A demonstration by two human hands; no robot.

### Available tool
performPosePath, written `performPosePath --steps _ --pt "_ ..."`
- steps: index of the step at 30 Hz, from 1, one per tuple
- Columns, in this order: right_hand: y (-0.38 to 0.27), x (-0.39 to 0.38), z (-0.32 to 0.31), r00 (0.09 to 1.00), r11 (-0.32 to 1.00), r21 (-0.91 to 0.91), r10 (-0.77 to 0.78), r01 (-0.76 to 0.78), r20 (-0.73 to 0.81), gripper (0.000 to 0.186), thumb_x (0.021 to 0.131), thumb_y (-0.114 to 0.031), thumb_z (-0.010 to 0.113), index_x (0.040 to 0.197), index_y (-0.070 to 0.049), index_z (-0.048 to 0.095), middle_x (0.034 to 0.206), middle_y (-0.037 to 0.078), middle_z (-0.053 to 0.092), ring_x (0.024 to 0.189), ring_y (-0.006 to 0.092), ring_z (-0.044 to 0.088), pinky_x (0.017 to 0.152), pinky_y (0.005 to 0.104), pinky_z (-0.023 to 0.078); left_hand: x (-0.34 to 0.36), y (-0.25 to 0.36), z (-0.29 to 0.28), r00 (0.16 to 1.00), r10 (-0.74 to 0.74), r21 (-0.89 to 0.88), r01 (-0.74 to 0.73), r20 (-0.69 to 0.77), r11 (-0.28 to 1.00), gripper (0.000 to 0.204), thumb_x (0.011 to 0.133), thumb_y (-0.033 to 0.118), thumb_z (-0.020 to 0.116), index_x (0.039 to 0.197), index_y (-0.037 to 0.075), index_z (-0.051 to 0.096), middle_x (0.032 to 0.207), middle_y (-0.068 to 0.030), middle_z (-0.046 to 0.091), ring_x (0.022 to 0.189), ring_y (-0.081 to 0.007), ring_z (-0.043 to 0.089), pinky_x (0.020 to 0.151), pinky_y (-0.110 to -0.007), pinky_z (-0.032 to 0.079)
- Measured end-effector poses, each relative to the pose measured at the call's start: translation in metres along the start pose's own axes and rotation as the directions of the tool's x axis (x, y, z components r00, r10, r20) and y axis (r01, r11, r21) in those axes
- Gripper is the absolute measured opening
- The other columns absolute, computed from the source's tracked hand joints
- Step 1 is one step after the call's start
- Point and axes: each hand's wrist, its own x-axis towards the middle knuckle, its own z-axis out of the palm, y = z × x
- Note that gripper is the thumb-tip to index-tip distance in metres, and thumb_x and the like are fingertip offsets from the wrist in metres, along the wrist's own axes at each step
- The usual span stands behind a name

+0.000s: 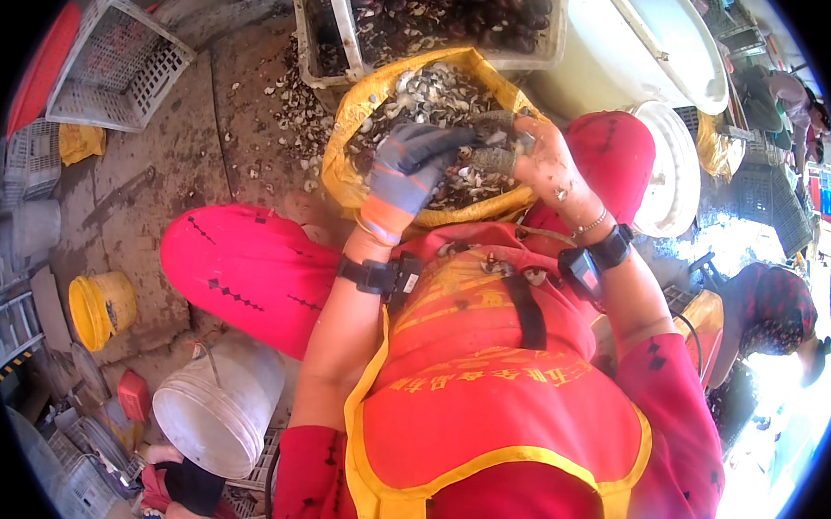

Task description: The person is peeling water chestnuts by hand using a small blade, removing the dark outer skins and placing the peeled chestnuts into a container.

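A yellow sack (pixel 352 187) of broken shells sits between my knees. Over it my left hand (pixel 410 166), in a grey, dark and orange glove, has its fingers curled at a mottled grey object (pixel 490 156) that I cannot identify. My right hand (pixel 545 163), bare, grips that object from the right, its fingertips partly hidden. A red apron with yellow trim (pixel 492 411) covers my lap, with a few shell bits on it.
A crate of dark shellfish (pixel 309 32), large white tubs (pixel 648 28) and a round white container (pixel 674 178) surround the sack. Left are empty crates (pixel 108 79), a yellow bucket (pixel 94 306) and a white bucket (pixel 214 418). Other people (pixel 774 322) are at the right and lower left.
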Motion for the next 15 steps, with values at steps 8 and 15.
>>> performPosePath --steps 8,15 --pt "-0.022 -0.007 0.005 0.991 0.974 0.182 -0.134 0.131 0.003 0.024 0.081 -0.003 0.068 0.103 0.004 0.062 0.084 -0.003 0.061 0.078 0.0039 0.054 0.068 0.0199 0.045 0.0 0.006 0.001 0.997 0.083 0.039 -0.083 -0.005 0.996 0.024 0.088 0.005 0.06 0.109 0.012 0.07 0.095 -0.0064 0.065 0.089 -0.0187 0.06 0.079 -0.029 0.048" --pt "-0.016 -0.003 0.008 0.981 0.961 0.232 -0.172 0.148 0.089 0.025 0.082 -0.003 0.067 0.106 0.004 0.062 0.091 0.0 0.064 0.078 0.0039 0.054 0.067 0.0195 0.045 -0.006 0.003 0.005 0.991 0.127 0.155 -0.119 -0.038 0.981 0.024 0.088 0.005 0.061 0.108 0.012 0.071 0.1 -0.005 0.065 0.089 -0.0189 0.061 0.078 -0.028 0.048"
